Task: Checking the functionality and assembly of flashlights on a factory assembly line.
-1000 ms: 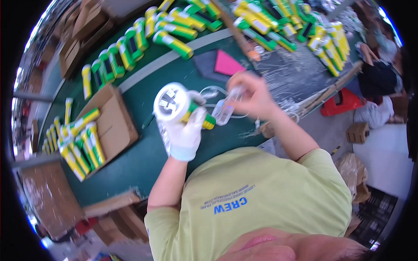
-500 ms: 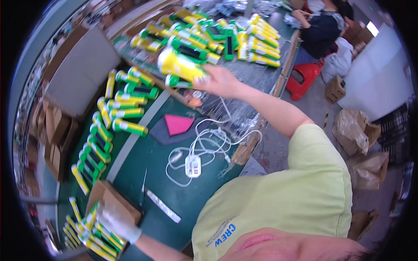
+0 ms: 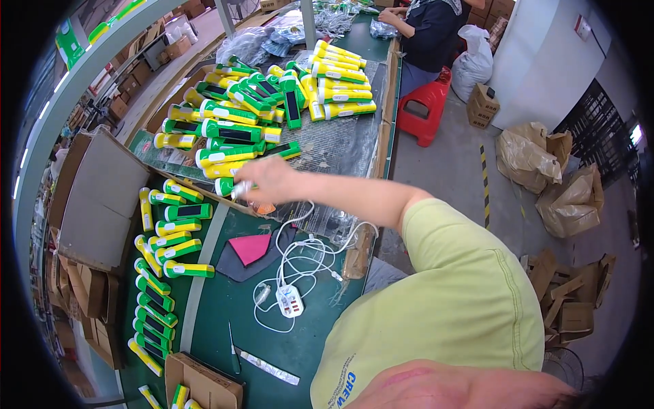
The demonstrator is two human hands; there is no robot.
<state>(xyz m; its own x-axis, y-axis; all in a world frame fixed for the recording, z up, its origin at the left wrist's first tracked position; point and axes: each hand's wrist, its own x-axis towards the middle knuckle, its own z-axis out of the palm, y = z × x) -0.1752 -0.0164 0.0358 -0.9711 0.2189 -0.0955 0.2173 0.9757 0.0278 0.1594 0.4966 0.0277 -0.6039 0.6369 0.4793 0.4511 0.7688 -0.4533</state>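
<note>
On the left of the green worktop point(image 3: 204, 320), green-and-yellow plastic flashlights point(image 3: 167, 249) lie side by side in loose rows, beside flattened brown cardboard sheets point(image 3: 102, 198). A little further right a pink paper wedge point(image 3: 250, 247) rests on a dark mat, and beside it a white multi-port charger block with tangled white cables point(image 3: 291, 300) sprawls over the worktop. Below these lie a thin dark tool and a silvery strip.

The right hand point(image 3: 269, 178) is stretched out over the near edge of a heap of the same flashlights point(image 3: 231, 133), which is piled on a raised clear plastic sheet. Its grip is curled around the pale end of one green-and-yellow flashlight point(image 3: 228, 186) lying at the heap's front edge; how tight the fingers are is hard to tell, since they hide the contact. The left hand is out of view.

By its look, the flashlight should be light, stiff and hollow, with a smooth moulded shell that may slip a little. The straight barrel between head and tail looks the surest place to hold. The neighbouring flashlights touch it and lean on one another, so lifting one could roll others off the edge. The cables lie near the forearm and could snag it.

At the far right another person point(image 3: 429, 27) sits at the worktop's end, above a red plastic stool point(image 3: 426, 112), well apart.
</note>
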